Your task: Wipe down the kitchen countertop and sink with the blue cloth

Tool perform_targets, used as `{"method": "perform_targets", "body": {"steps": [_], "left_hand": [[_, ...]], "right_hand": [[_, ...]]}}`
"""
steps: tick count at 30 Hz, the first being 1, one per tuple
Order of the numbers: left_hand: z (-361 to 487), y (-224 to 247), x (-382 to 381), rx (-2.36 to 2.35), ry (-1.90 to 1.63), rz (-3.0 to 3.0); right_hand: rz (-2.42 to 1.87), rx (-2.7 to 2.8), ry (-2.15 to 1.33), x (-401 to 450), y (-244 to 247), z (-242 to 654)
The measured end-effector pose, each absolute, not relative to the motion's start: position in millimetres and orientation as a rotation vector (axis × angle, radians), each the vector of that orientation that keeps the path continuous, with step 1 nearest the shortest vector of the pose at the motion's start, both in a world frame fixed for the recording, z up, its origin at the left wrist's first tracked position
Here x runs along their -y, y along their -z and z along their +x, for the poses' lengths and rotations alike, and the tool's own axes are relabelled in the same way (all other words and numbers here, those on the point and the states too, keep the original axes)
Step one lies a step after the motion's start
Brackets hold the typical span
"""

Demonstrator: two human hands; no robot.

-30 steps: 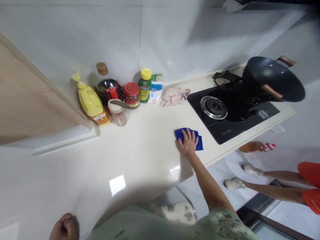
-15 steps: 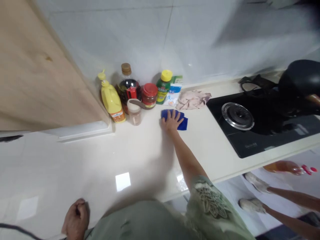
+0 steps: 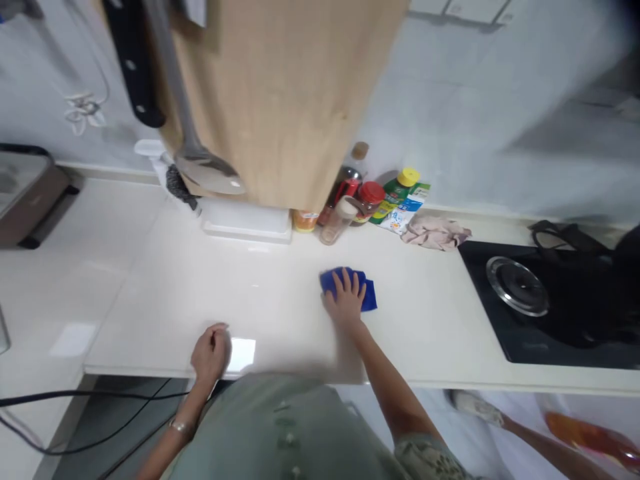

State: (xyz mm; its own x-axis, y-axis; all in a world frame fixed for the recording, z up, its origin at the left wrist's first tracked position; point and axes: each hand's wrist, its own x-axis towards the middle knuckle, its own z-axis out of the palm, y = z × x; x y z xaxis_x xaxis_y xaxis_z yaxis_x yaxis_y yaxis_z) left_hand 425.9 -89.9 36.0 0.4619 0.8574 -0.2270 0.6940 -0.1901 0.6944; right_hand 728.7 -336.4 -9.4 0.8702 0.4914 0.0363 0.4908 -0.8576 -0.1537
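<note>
My right hand [image 3: 345, 307] lies flat with spread fingers on a folded blue cloth [image 3: 370, 297], pressing it against the white countertop [image 3: 280, 300]. The cloth's right corner sticks out beside my hand. Near the counter's front edge, my left hand [image 3: 211, 353] is curled into a loose fist, and nothing shows in it. Behind the cloth stand a clear jar with a pale lid [image 3: 336, 225], a red-lidded jar [image 3: 369, 199], a dark sauce bottle [image 3: 345, 180] and a green bottle with a yellow cap [image 3: 397, 190]. A crumpled pinkish cloth [image 3: 435, 233] lies to their right.
A wooden cabinet side [image 3: 285, 100] with a hanging metal spoon [image 3: 210, 172] juts over the counter and partly hides a yellow bottle [image 3: 305, 220]. At right is a black cooktop [image 3: 500, 327]; at left, a brown appliance [image 3: 33, 200]. Black cables [image 3: 90, 395] hang front left. Another person's leg [image 3: 540, 443] shows below right.
My right hand has slid the blue cloth left and toward me, away from the bottles. My view has turned left, showing the spoon and appliance. My left hand stays curled.
</note>
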Motion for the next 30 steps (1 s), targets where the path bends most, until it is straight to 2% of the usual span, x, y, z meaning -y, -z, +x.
{"method": "perform_targets", "body": {"steps": [4,7,11,15,18,21,25,30], "left_hand": [[447,-34,96,-1.019,-0.473,1.501],[450,-38,78,-0.962,-0.576,1.328],[410,-46,24,-1.040,-0.719,1.333],[337,-47,-23,-1.243,-0.649,1.571],[290,-42,-42,-1.373,-0.483,1.758],[263,-35,-56,-1.425,-0.432,1.908],[243,-27,-82,-1.393,-0.550,2.095],[229,-14,-106,-1.360,-0.559,2.179]], "right_hand": [[-2.924,0.906,-0.012,358,10,665],[-2.929,1.033,-0.071,374,7,652],[-3.012,0.706,-0.035,356,4,666],[-2.984,0.227,-0.006,285,5,681],[-2.939,0.240,-0.068,208,2,680],[-2.926,0.400,-0.121,119,-3,660],[-2.896,0.750,-0.163,16,-8,599],[-2.699,1.330,-0.175,-20,-12,510]]}}
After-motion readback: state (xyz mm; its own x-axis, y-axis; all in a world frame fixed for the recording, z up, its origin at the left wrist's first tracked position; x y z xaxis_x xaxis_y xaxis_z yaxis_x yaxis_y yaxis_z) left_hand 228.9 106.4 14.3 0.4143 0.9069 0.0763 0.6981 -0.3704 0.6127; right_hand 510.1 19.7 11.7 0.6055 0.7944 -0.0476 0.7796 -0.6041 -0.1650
